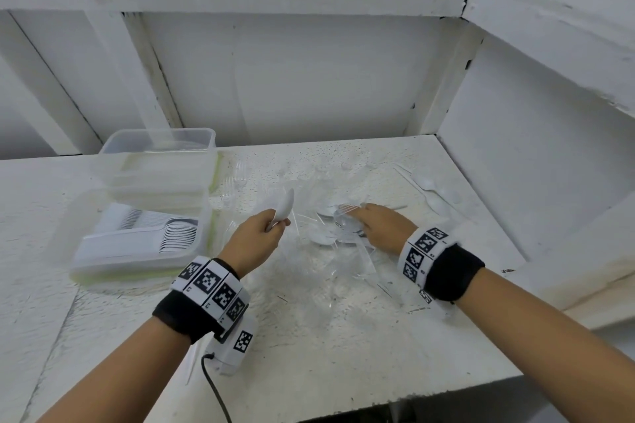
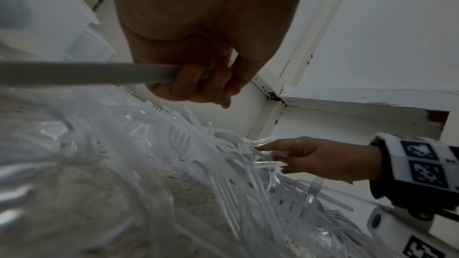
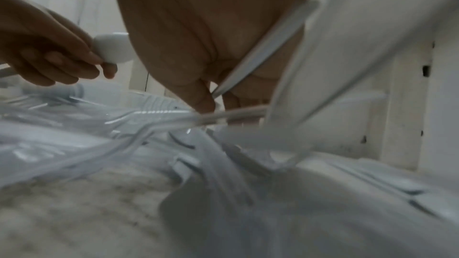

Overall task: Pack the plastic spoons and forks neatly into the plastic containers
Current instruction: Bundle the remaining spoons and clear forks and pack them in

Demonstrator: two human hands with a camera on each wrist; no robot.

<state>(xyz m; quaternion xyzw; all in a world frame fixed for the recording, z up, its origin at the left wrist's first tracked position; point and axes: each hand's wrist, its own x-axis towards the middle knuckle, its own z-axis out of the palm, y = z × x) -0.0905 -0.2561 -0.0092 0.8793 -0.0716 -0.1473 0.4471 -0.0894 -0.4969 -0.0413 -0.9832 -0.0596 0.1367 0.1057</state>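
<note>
The left hand (image 1: 256,237) has its fingers curled round white plastic spoons (image 1: 284,208), gripping them by the handles so the bowls stick up above the thumb; how many are in the bunch is hard to make out, since they overlap. In the left wrist view the handles run out of the fist as one blurred grey bar. The right hand (image 1: 379,225) lies low on the heap of cutlery (image 1: 330,233) in the middle of the white table (image 1: 309,336), fingers reaching forward among clear forks; the right wrist view, badly smeared, seems to show a white handle pinched between its fingers, though I cannot be sure. Most of the heap is transparent and melts into the tabletop. To the left stands a plastic container (image 1: 137,244) with rows of spoons packed on edge, its near wall blurred. An empty container (image 1: 161,154) sits behind it, resting on flat lids.
</note>
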